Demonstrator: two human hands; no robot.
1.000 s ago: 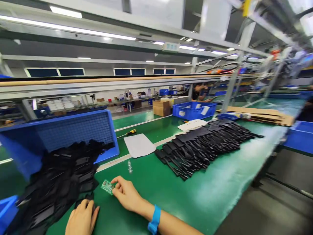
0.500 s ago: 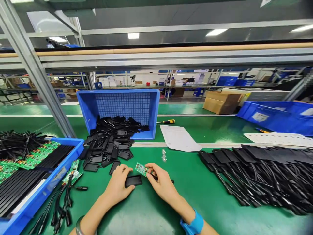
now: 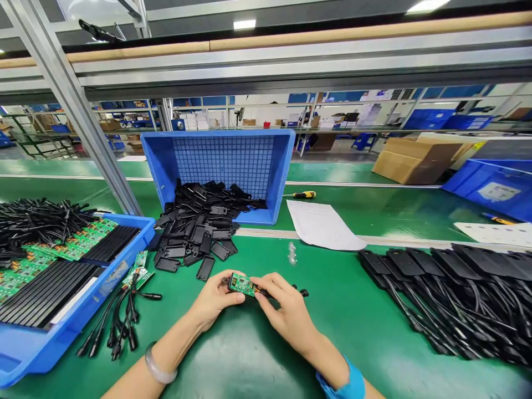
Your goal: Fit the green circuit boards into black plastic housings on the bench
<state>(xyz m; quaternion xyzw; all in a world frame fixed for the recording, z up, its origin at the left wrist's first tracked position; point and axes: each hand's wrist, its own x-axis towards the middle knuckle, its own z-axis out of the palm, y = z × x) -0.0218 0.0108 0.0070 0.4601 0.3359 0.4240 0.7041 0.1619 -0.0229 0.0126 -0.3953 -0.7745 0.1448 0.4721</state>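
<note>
My left hand (image 3: 214, 302) is closed around the left end of a small black plastic case (image 3: 229, 281), mostly hidden under a green circuit board (image 3: 243, 284). The board lies over the case, component side up, with a small display at its left end. Whether it is fully seated I cannot tell. My right hand (image 3: 286, 310) pinches the board's right end, where coloured wires and a black cable (image 3: 305, 292) come off; the cable's end sticks out past the fingers. Behind my hands lies a heap of black case halves (image 3: 203, 227), spilling from a tipped blue bin (image 3: 224, 155).
At left, a blue tray (image 3: 137, 235) holds boards and black cables. Beside it lie loose boards with cables (image 3: 128, 310). Cased units with cables (image 3: 449, 293) are piled at right. A paper sheet (image 3: 322, 224), a screwdriver (image 3: 305, 195) and small clear pieces (image 3: 292, 254) lie beyond my hands.
The case has been lifted from the table in my left hand. My right hand has brought the board over onto it. The camera view has tipped downward and shifted left.
</note>
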